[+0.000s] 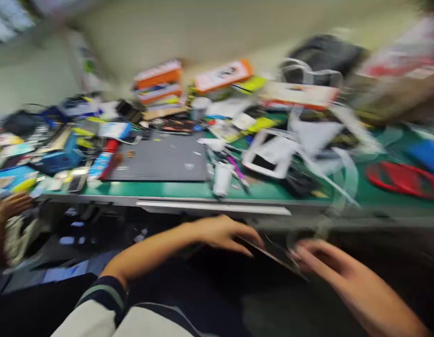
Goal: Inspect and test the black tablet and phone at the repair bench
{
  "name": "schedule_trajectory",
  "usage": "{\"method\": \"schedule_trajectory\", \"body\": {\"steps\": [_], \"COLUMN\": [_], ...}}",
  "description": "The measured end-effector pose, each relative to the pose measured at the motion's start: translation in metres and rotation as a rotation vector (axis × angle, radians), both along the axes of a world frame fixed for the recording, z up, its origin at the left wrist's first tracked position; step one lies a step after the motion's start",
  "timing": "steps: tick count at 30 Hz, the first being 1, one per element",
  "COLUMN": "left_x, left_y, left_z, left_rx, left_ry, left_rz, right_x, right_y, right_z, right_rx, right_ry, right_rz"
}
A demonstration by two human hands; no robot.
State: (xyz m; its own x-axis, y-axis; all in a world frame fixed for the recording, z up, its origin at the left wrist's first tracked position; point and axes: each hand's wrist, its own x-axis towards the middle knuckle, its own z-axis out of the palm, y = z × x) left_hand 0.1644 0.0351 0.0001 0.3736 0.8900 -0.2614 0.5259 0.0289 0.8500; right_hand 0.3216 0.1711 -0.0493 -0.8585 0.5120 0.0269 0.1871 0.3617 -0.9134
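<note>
**Messy green table, two hands below**

Green table (188,189) is full of stuff. Below its edge, a thin dark flat thing (273,255) sits between both hands. Left hand (220,234) grips it at 9 o'clock; right hand (325,262) at 3 o'clock. A gray mat (160,161) lies at 11 o'clock. All is blurry.

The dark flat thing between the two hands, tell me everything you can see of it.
The dark flat device looks like a thin, dark, glossy slab, perhaps a phone or tablet; blur hides detail. It lies tilted below the green table's edge, over the lap. The left hand rests on its left end; the right hand has fingers at its right end.
</note>
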Motion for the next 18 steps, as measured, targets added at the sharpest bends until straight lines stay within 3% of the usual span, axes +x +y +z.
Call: {"method": "schedule_trajectory", "body": {"steps": [3,5,9,18], "left_x": [-0.033,-0.046,-0.045,-0.024], "left_y": [0.019,0.049,0.083,0.090], "left_z": [-0.008,-0.018,-0.025,-0.027], "left_rx": [0.006,0.037,0.091,0.084], "left_ry": [-0.108,-0.147,-0.142,-0.160], "left_rz": [-0.126,-0.120,-0.139,-0.183], "right_x": [0.051,0.056,0.049,0.058], "right_y": [-0.016,-0.019,-0.017,-0.023], "right_z": [0.017,0.021,0.016,-0.002], "right_rx": [-0.259,-0.415,-0.479,-0.333], "right_ry": [-0.067,-0.037,0.042,0.006], "right_rz": [-0.399,-0.505,-0.603,-0.597]}}
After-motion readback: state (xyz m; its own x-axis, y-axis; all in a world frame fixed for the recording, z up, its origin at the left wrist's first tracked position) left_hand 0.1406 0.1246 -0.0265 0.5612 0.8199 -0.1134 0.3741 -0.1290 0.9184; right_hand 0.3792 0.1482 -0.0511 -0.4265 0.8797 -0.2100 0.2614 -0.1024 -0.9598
